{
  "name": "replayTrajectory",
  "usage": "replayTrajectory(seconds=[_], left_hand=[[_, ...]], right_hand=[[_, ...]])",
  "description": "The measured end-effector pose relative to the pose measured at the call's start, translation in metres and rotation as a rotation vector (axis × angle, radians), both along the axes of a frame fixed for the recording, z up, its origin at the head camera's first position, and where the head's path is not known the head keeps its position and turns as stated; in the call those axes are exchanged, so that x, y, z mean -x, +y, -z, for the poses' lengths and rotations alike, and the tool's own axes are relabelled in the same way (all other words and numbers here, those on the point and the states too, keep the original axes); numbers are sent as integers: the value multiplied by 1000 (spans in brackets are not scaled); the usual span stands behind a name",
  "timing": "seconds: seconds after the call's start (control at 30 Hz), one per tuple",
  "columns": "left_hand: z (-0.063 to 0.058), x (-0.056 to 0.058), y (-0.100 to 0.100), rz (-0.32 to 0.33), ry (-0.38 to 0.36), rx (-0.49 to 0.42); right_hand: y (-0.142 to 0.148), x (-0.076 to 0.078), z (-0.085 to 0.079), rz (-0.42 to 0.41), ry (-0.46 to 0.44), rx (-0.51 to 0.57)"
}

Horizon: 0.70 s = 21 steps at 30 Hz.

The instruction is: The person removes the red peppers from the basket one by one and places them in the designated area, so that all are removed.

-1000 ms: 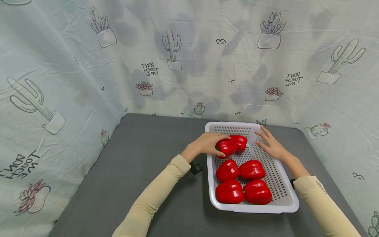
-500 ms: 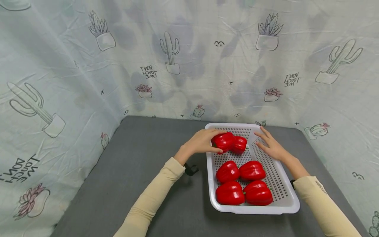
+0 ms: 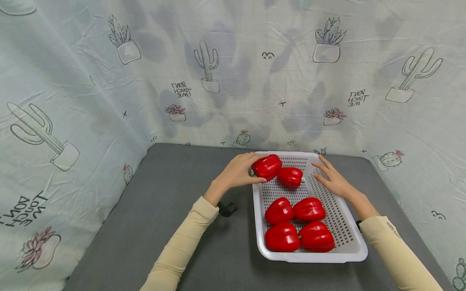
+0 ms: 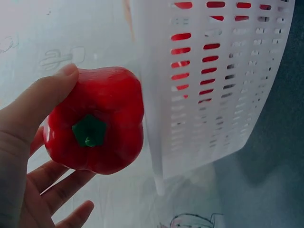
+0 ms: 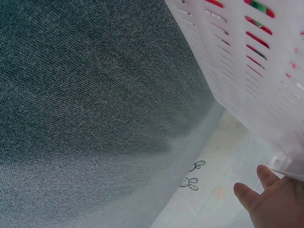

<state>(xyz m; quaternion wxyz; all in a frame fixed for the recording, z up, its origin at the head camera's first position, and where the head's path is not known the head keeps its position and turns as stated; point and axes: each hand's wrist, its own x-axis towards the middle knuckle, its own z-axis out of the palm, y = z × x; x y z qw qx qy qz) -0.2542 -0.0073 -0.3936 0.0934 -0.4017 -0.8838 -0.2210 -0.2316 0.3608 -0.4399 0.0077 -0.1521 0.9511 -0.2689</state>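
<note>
Head view: left hand (image 3: 236, 170) grips one red pepper (image 3: 268, 167) at the left rim of the white basket (image 3: 309, 257) — lifted, I judge, not yet set down. Five peppers (image 3: 309, 208) left inside; right hand (image 3: 334, 181) spread at right rim — no pepper held.

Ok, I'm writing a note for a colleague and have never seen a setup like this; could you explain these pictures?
There is no machine here, just a person's two bare hands. The wide picture comes from a camera worn on the head, looking forward and down. The two closer ones come from cameras on the left and right wrists.

On the gray table sits a white basket with holes in its sides, and five red peppers lie in it. The left hand grips a sixth pepper at the basket's left edge. The right hand is at the right edge, holding no pepper.
</note>
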Motion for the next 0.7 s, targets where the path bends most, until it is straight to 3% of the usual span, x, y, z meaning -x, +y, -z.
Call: replayTrajectory(seconds=[0.5, 0.7], left_hand=[[12, 0, -31, -86, 29, -211], [21, 2, -44, -146, 19, -257]], right_hand=[[-1, 0, 0, 4, 6, 11], [0, 1, 1, -7, 14, 18]])
